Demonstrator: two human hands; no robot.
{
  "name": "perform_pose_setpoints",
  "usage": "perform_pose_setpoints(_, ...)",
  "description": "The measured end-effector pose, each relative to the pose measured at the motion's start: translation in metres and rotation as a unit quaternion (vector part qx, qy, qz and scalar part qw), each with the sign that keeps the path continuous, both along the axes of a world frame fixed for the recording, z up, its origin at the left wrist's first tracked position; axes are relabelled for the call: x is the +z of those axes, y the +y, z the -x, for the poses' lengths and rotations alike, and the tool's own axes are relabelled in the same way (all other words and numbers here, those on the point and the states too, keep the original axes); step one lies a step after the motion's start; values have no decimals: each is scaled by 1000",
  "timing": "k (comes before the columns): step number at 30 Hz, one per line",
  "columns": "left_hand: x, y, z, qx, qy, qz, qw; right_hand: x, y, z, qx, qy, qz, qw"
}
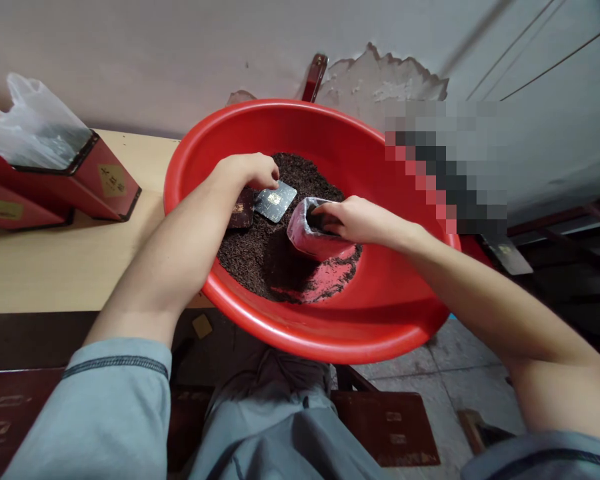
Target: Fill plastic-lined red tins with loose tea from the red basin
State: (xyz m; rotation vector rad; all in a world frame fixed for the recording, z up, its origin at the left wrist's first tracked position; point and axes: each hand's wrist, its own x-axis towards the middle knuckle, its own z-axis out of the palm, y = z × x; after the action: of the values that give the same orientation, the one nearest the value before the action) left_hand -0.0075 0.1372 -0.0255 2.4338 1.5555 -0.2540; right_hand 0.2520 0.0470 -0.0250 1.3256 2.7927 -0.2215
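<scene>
A big red plastic basin [260, 327] holds loose dark tea leaves [250, 267]. My left hand [260, 172] reaches over the leaves with its fingers curled closed at the upper edge of a grey square card or lid [281, 205]. Whatever sits between those fingertips is hidden. Beside the grey piece lies a dark brown one [241, 212], partly covered by my forearm. My right hand [353, 219] grips the rim of an opened clear plastic bag [310, 241], its fingers dipping into the mouth. Red shows through the bag's side, and something dark is inside.
Left of the basin, a light wooden table [65, 267] carries red tins [107, 177], one with a plastic liner [45, 127] sticking up. Part of someone's arm shows at the left edge. A dark red stool [390, 427] stands below; a peeling wall [380, 80] rises behind.
</scene>
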Motion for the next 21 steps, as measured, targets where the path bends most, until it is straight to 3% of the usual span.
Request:
perform_pose_setpoints(5, 0, 0, -1, 9, -9, 1, 1000, 9, -13, 6, 16, -11, -71, 997)
perform_pose_setpoints(8, -6, 5, -1, -2, -31, 2, 1000, 16, -41, 20, 11, 85, -88, 992)
perform_pose_setpoints(9, -8, 7, 0, -7, -40, 3, 999, 15, -51, 25, 19, 126, -54, 990)
perform_pose_setpoints(11, -9, 7, -1, -11, -52, 5, 999, 2, -67, 33, 33, 158, 111, 981)
perform_pose_setpoints(13, -7, 3, -2, -9, -47, 4, 999, -23, -74, 31, -11, 102, 332, 937)
perform_pose_setpoints(15, -1, -3, -4, -13, -31, -2, 999, -53, -74, 19, -140, 28, 461, 876)
perform_pose_setpoints(18, 7, -10, -7, -30, -14, -14, 999, -91, -70, -2, -335, 45, 487, 806)
perform_pose_setpoints(21, 10, -13, -8, -35, -8, -19, 999, -107, -70, -4, -445, 151, 498, 729)
